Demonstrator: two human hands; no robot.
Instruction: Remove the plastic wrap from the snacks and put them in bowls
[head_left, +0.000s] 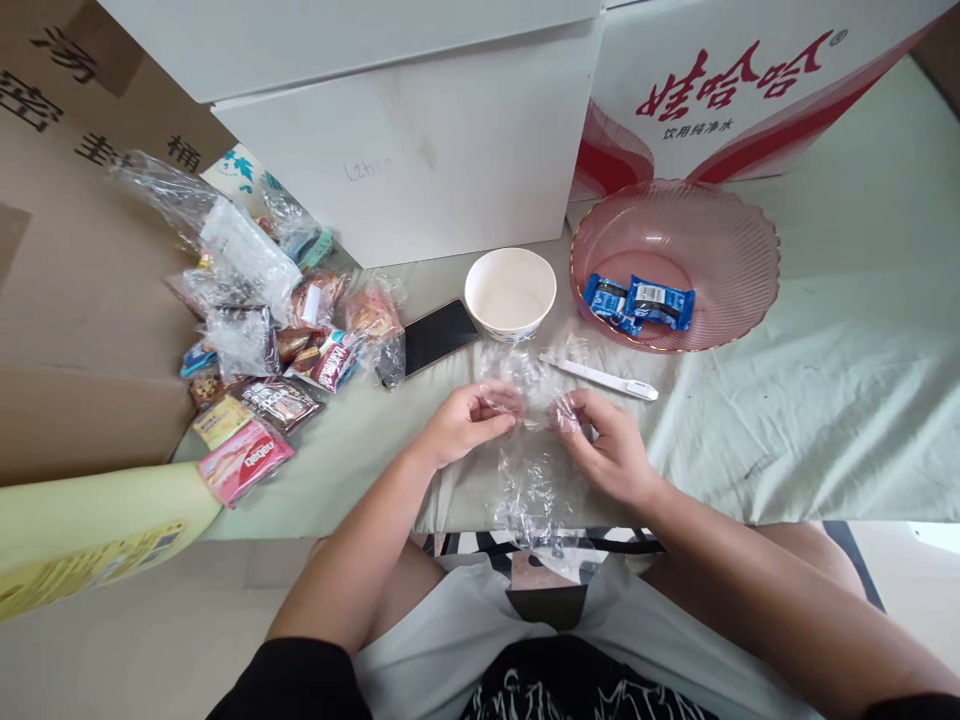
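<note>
Both my hands grip a crumpled clear plastic bag at the table's near side, and its lower end hangs past the edge. My left hand pinches one side of the film; my right hand is closed on the other. Just beyond my fingers stands a white paper bowl, which looks bare inside. A white utility knife lies just beyond my right hand. Left of the bowl rests a black phone. The pink ribbed bowl on the right holds blue snack packets.
A heap of wrapped snacks and crumpled plastic covers the left of the cloth-covered table. White cartons and a red-printed carton stand along the back. A brown cardboard box and a yellow cylindrical package flank the left side.
</note>
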